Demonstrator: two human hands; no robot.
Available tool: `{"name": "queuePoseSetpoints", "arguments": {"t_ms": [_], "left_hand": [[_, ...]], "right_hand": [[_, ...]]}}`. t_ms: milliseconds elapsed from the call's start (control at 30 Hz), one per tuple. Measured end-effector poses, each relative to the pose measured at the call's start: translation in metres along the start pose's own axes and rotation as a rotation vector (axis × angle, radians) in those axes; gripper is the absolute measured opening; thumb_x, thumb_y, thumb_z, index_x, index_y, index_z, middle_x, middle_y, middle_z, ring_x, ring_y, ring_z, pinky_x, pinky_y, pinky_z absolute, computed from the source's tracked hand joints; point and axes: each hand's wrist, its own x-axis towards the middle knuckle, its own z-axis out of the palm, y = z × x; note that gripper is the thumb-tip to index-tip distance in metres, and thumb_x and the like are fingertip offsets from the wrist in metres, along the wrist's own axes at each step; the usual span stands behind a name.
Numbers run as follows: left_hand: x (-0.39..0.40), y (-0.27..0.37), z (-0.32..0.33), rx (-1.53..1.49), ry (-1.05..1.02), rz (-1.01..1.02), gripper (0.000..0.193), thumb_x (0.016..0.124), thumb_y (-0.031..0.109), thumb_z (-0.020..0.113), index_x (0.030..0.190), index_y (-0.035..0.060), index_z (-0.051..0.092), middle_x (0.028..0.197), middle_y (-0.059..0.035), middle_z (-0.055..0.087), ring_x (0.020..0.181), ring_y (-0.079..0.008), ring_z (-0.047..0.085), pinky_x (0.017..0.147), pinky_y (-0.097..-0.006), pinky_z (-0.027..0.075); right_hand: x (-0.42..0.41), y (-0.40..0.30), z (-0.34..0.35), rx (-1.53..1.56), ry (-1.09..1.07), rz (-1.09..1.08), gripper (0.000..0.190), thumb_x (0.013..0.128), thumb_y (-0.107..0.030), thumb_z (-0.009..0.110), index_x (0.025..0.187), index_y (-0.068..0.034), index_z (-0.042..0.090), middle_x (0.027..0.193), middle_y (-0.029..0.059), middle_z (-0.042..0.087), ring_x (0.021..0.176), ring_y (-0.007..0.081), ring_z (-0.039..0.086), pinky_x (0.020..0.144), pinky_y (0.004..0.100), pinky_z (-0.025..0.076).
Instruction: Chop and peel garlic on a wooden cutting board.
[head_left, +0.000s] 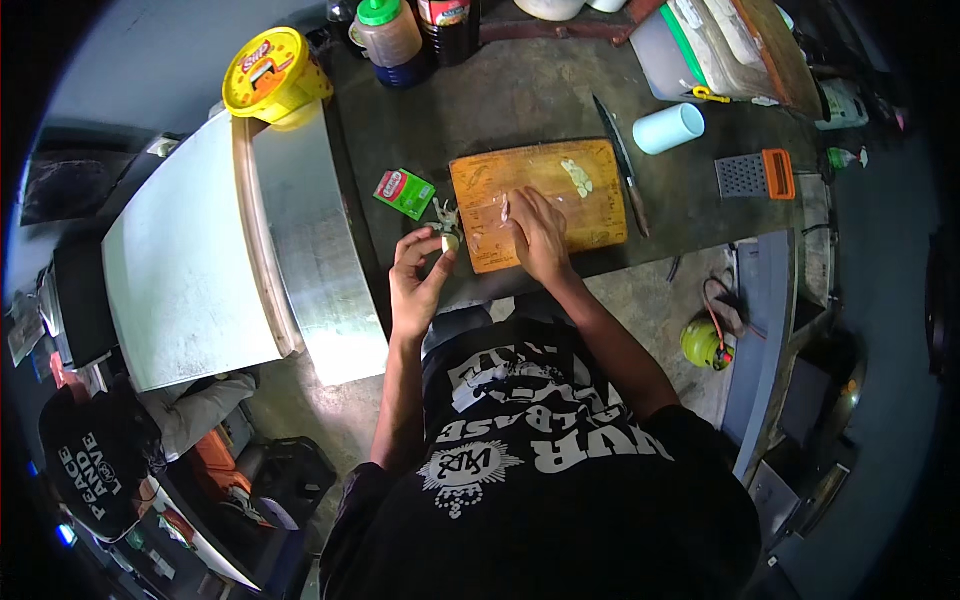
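Between the thumb and fingers of my left hand (417, 281) is a pale, peeled garlic clove (450, 244), just off the left edge of a wooden cutting board (536, 176). My right hand (541, 238) rests over the middle of the board with its fingers bent down. Thin garlic skin (505, 209) shows at its fingertips; whether they grip it is unclear. Several sliced garlic pieces (577, 178) lie on the board's far right part. Dry garlic peel (445, 216) sits beside the board, beyond my left hand. A kitchen knife (622, 154) lies along the board's right side.
A green seasoning sachet (405, 193) lies left of the board on the dark table (510, 82). To the right are a light blue plastic cup (669, 129) and an orange-framed grater (754, 175). A yellow tub (277, 79) stands far left. Below right is a green gas cylinder (705, 345).
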Motion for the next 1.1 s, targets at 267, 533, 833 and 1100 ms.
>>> {"name": "queuePoseSetpoints", "arguments": {"t_ms": [267,533,833,1100], "left_hand": [[-0.015,-0.001,-0.001,-0.062,0.095,-0.07,0.026,0.078,0.019,0.069,0.098,0.0039,0.064,0.114,-0.0076,0.052,0.104,-0.0136,0.047,0.082,-0.0248,0.035],[-0.027,-0.003,-0.015,-0.076,0.069,-0.075,0.018,0.084,0.006,0.061,0.101,0.0,0.061,0.119,-0.0057,0.046,0.092,-0.0082,0.052,0.078,-0.0214,0.041],[-0.005,0.001,-0.01,-0.049,-0.096,-0.082,0.025,0.079,0.016,0.068,0.1,0.0026,0.063,0.114,-0.0089,0.051,0.095,-0.012,0.049,0.079,-0.0246,0.038],[0.01,0.006,0.004,0.032,-0.236,0.019,0.028,0.079,0.024,0.067,0.099,0.0039,0.064,0.111,-0.0101,0.054,0.101,-0.0185,0.048,0.08,-0.0282,0.038]], "right_hand": [[-0.019,-0.006,0.028,-0.367,-0.151,0.212,0.062,0.091,-0.034,0.039,0.133,0.008,0.024,0.136,0.0308,0.027,0.127,0.0439,0.025,0.105,0.0508,0.017],[0.005,-0.047,0.083,-0.118,-0.117,0.098,0.054,0.09,-0.03,0.04,0.131,0.004,0.032,0.135,0.0251,0.033,0.128,0.0378,0.028,0.106,0.0477,0.019],[0.011,-0.02,0.06,0.154,0.144,-0.057,0.038,0.085,-0.018,0.053,0.119,-0.004,0.046,0.125,0.0197,0.044,0.116,0.0375,0.043,0.098,0.0491,0.031],[0.007,0.038,0.001,-0.252,0.01,-0.028,0.044,0.084,-0.027,0.055,0.119,-0.002,0.047,0.126,0.0217,0.044,0.119,0.0394,0.039,0.099,0.0483,0.029]]}}
